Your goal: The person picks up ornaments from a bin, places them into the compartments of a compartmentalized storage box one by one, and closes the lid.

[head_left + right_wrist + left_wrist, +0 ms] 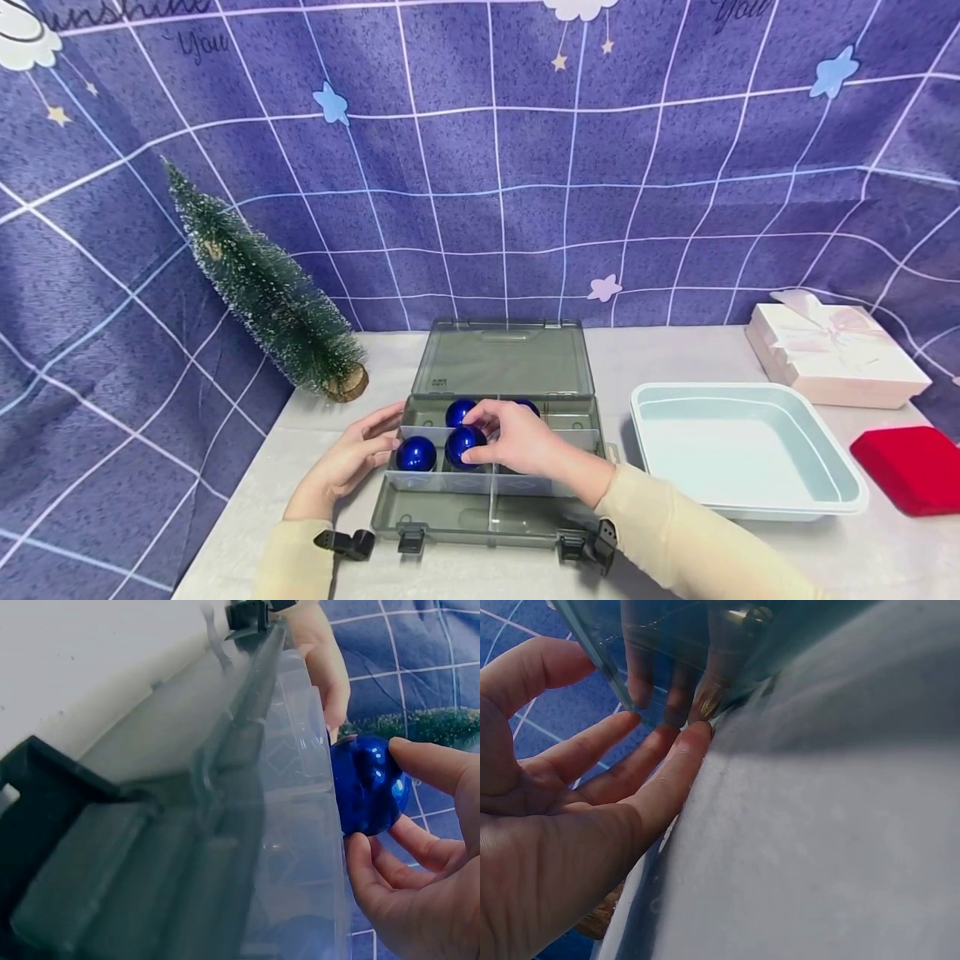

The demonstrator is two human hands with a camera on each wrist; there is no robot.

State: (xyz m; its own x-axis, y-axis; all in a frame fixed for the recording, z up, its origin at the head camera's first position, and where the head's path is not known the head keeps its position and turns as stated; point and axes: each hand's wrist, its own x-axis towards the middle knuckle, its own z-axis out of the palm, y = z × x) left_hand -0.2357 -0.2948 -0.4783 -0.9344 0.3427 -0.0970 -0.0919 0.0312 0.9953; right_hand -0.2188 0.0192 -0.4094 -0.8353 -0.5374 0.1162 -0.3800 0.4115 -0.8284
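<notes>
A grey translucent compartment box (pixel 435 508) lies with its lid (pixel 502 358) folded back. Between thumb and fingers, my right hand (pixel 521 437) pinches a shiny blue ball (pixel 465 447) at the middle row. The right wrist view shows this ball (pixel 367 784) beside the divider tops; whether it touches the box floor I cannot tell. To its left sits another blue ball (pixel 416 454), and a third (pixel 460 412) is in the back row. One more ball (pixel 527 407) is partly hidden behind my right hand. My left hand (pixel 352 458) rests its fingertips against the box's left side.
A pale blue tray (pixel 750 510) stands right of the box. Beyond it are a pink gift box (pixel 840 350) with a bow and a red object (pixel 911 471). A small frosted tree (pixel 270 300) leans at the left. A purple grid cloth (pixel 525 217) hangs behind.
</notes>
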